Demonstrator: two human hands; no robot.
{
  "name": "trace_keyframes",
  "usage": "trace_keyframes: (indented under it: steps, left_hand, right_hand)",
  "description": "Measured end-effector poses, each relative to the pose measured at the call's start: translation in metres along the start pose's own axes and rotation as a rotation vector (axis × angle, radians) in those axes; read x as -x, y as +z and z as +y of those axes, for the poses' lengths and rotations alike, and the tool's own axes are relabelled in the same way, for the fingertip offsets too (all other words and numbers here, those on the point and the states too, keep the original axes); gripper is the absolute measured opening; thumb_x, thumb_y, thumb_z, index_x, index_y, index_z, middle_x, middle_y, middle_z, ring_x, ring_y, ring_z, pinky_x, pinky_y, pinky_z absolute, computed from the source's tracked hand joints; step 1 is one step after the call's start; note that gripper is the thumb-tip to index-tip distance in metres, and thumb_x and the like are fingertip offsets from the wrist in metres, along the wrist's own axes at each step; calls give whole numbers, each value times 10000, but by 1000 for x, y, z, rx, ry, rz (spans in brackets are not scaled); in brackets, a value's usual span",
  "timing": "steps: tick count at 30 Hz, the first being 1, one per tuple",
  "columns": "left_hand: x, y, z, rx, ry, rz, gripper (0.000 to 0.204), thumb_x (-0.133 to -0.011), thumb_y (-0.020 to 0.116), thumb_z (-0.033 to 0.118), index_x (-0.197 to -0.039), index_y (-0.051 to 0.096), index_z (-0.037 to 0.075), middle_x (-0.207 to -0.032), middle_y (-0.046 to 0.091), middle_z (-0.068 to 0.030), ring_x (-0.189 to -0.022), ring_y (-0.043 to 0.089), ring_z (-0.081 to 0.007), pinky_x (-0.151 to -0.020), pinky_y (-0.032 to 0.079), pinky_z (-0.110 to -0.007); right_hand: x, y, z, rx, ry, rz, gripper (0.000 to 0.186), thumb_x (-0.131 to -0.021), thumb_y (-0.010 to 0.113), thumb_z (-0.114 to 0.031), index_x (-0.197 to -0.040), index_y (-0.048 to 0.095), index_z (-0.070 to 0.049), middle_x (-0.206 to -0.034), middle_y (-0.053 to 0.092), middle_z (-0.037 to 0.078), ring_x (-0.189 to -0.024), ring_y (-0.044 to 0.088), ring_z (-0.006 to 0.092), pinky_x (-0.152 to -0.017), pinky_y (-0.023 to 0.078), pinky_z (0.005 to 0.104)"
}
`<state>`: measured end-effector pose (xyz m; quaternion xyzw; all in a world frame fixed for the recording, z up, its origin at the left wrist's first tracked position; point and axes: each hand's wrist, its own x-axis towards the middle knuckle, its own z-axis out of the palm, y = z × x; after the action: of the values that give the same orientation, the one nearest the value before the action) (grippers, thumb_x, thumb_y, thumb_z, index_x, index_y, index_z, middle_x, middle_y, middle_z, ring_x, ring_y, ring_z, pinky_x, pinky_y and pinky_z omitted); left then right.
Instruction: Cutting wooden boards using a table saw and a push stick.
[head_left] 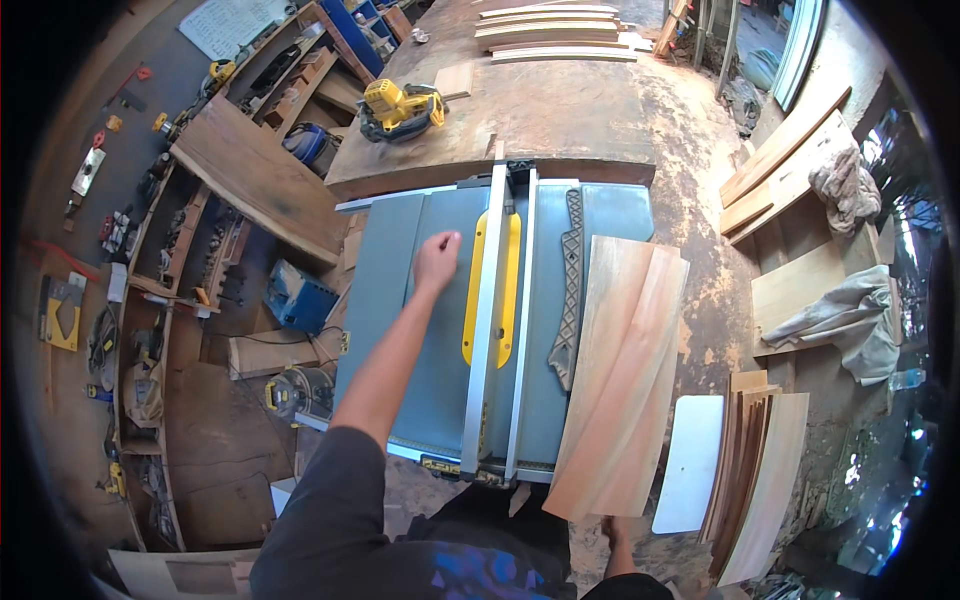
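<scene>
My left hand (437, 262) is closed above the blue-grey top of a table saw (385, 265), left of its yellow throat plate (481, 290). Whether anything small is in its fingers is hidden. A long metal rip fence (526, 330) runs front to back, and a narrow light bar (488, 290) lies across the yellow plate. At the right, my right hand (612, 527) grips the near end of several thin wooden boards (620, 380), its fingers mostly hidden beneath them. The boards overlap, slanting over the saw's right edge. Between fence and boards lies a dark latticed push stick (571, 285).
Behind the saw, a wooden workbench (560, 110) carries a yellow circular saw (400, 108) and stacked wood strips (555, 35). More upright boards (770, 480) and a white panel (690, 460) stand at the right. Tool shelves (165, 330) line the left.
</scene>
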<state>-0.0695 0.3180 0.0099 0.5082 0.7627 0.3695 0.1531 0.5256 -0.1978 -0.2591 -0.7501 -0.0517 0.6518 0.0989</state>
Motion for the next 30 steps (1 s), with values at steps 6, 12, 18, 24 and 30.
trace_keyframes:
  steps: [6, 12, 18, 24, 30]
  left_hand:
    - [-141, 43, 8, -99, -11, -168, 446, -983, 612, 499, -1129, 803, 123, -1144, 779, -162, -1083, 719, -392, -908, 550, -484]
    - [-221, 114, 48, -210, -209, -440, 550, -899, 683, 605, -1151, 812, 134, -1189, 776, -171, -1149, 723, -372, -1000, 546, -464]
    - [-284, 129, 28, -383, -142, -675, 643, -780, 796, 621, -1062, 818, 43, -1133, 787, -193, -1083, 754, -336, -924, 572, -423]
    - [-326, 136, 53, -49, -110, -111, 529, -850, 742, 568, -1033, 828, 79, -1133, 786, -198, -1094, 744, -388, -924, 566, -483]
    - [-302, 118, 36, -166, -206, -779, 534, -870, 759, 590, -984, 817, 71, -771, 722, -140, -669, 668, -210, -643, 514, -354]
  right_hand:
    - [78, -41, 48, 199, -441, 251, 298, -1013, 608, -335, -928, 723, -74, -751, 670, 55, -549, 607, 175, -481, 485, 338]
    - [109, -12, -12, 155, -379, 377, 301, -1014, 605, -337, -942, 726, -71, -759, 675, 61, -563, 615, 183, -490, 488, 345]
    - [117, 18, -49, 135, -309, 393, 304, -1015, 603, -338, -957, 729, -68, -768, 681, 66, -577, 623, 190, -499, 492, 351]
    - [109, 34, -60, 128, -238, 380, 307, -1016, 600, -339, -971, 732, -66, -776, 686, 72, -590, 631, 197, -508, 495, 358]
    - [122, 43, -45, 96, -160, 375, 312, -1017, 597, -340, -985, 735, -63, -784, 692, 77, -604, 638, 204, -517, 499, 365]
